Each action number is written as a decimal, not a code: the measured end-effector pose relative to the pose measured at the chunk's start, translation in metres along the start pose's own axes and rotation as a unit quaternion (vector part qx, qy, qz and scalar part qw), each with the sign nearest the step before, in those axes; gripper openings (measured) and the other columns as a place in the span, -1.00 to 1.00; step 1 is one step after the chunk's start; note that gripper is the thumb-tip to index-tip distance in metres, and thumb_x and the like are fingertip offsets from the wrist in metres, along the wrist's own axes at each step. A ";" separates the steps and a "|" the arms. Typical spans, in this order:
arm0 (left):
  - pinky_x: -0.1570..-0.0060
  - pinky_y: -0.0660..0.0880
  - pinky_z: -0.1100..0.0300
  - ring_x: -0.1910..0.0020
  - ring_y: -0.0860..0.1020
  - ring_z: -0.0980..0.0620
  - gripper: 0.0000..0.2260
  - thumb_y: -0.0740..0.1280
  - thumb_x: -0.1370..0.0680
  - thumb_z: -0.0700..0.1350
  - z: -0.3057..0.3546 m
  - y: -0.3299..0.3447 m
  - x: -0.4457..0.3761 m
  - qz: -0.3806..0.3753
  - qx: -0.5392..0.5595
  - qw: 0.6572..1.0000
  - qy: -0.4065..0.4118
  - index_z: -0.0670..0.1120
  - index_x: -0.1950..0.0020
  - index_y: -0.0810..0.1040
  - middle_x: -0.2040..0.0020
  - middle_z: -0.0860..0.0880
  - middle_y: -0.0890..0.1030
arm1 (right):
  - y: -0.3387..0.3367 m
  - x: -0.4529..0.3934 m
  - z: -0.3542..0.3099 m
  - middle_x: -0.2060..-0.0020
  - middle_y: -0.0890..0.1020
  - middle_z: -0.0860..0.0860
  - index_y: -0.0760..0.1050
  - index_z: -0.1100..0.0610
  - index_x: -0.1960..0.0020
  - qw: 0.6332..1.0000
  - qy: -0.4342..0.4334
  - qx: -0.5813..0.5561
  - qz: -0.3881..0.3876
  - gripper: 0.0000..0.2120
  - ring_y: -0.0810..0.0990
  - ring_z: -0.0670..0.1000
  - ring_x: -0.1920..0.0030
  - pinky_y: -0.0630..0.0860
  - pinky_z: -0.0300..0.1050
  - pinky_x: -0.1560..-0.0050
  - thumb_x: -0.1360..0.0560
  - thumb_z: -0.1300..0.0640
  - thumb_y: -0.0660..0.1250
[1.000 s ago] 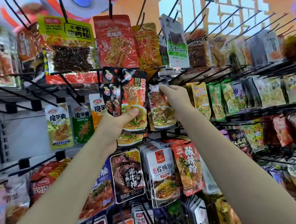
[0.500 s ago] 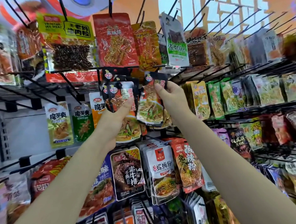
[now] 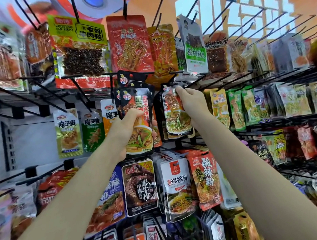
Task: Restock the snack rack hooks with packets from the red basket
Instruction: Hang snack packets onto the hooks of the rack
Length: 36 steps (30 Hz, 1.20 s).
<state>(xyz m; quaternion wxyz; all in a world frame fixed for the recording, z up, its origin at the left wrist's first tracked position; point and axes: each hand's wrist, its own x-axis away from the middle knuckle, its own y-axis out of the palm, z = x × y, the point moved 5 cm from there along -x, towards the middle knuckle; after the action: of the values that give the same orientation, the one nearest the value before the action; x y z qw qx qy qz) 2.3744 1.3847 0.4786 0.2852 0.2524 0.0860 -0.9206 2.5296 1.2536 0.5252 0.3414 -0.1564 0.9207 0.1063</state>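
A: Where is the left hand (image 3: 126, 128)?
B: Just left of the hook (image 3: 172, 80) at the rack's middle, gripping a fanned stack of black packets (image 3: 138, 118), thumb across the front one.

A: And the right hand (image 3: 193, 102)?
B: Right under that hook, fingertips pinching the top of a single black packet (image 3: 176, 113), which hangs beside the stack.

A: What is below the hook?
B: A white noodle packet (image 3: 178, 187) and a dark beef-strip packet (image 3: 139, 187), both hanging.
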 end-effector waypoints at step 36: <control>-0.21 0.57 -0.20 -0.08 0.69 -0.14 -0.79 0.47 -0.55 0.03 -0.011 -0.003 -0.008 0.038 0.039 0.997 0.056 -0.03 -0.13 0.65 -0.04 -0.06 0.74 | 0.002 0.032 0.005 0.17 0.67 0.11 0.56 0.11 0.09 0.992 -0.055 -0.079 -0.081 -0.93 0.62 0.06 0.19 0.55 0.02 0.21 -0.54 0.18 0.44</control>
<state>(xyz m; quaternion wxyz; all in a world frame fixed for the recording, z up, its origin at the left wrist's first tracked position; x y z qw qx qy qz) 2.3825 1.3942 0.4734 0.3049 0.3178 0.0557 -0.8961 2.5086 1.2501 0.5009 0.3857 -0.2510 0.8735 0.1587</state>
